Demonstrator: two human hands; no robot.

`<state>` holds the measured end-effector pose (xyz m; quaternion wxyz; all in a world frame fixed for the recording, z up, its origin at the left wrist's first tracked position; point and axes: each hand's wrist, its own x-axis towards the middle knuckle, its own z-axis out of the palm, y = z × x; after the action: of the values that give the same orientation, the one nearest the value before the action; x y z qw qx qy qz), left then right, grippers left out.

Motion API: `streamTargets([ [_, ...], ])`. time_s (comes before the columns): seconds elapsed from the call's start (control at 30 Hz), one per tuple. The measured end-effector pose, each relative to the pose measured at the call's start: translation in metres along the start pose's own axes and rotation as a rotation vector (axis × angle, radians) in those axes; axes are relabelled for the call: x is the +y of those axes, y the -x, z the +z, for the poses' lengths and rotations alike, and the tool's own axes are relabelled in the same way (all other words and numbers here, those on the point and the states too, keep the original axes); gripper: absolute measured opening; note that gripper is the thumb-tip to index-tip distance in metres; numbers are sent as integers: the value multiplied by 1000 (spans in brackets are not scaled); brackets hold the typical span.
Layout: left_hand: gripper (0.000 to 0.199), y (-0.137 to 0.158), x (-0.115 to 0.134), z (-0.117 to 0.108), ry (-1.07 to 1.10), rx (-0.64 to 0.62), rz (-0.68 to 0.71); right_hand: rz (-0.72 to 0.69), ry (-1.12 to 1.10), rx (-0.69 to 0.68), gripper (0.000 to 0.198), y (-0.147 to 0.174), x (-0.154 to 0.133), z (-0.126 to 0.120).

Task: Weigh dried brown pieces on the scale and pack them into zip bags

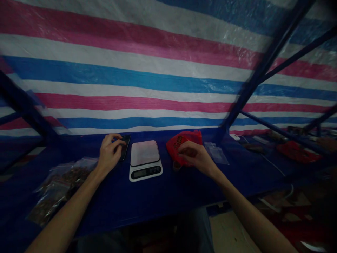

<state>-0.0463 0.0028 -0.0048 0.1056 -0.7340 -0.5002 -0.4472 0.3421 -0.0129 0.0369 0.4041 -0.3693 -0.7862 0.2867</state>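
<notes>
My left hand (110, 151) rests on the blue table at a dark smartphone (125, 147), its fingers bent and apart, with a fingertip over the screen. It grips nothing. Between my hands lies a white kitchen scale (144, 158), with nothing on its platform; its display is too dim to read. On the right, my right hand (196, 156) is at a red plastic bag (175, 141) with dark printing. Its fingers curl toward the thumb over the bag, and what they hold is hidden. Below the bag's near edge sits a small round brownish thing (176, 166).
Zip bags with brown contents (72, 177) lie left, under my left forearm. Clear empty bags (216, 153) are right of the red bag. Blue metal posts (247, 88) frame a striped tarp (131, 77). A white plug block (235, 137) with a cable lies farther right.
</notes>
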Motion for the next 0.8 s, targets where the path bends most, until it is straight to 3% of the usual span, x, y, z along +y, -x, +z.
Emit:
streamTargets([
  [0.1, 22, 1, 1, 1, 12, 11, 5, -21, 82, -123, 4, 17, -13, 8],
  [0.2, 23, 1, 1, 2, 27, 12, -1, -10, 207, -200, 13, 23, -11, 13],
  [0.53, 23, 0, 1, 4, 56, 60, 35, -8, 554, -531, 20, 0, -19, 15],
  [0.67, 23, 0, 0, 5, 57, 83, 44, 29, 626, -555, 21, 4, -27, 17],
  [0.8, 22, -1, -1, 6, 49, 86, 47, 4, 613, -476, 23, 16, -26, 18],
])
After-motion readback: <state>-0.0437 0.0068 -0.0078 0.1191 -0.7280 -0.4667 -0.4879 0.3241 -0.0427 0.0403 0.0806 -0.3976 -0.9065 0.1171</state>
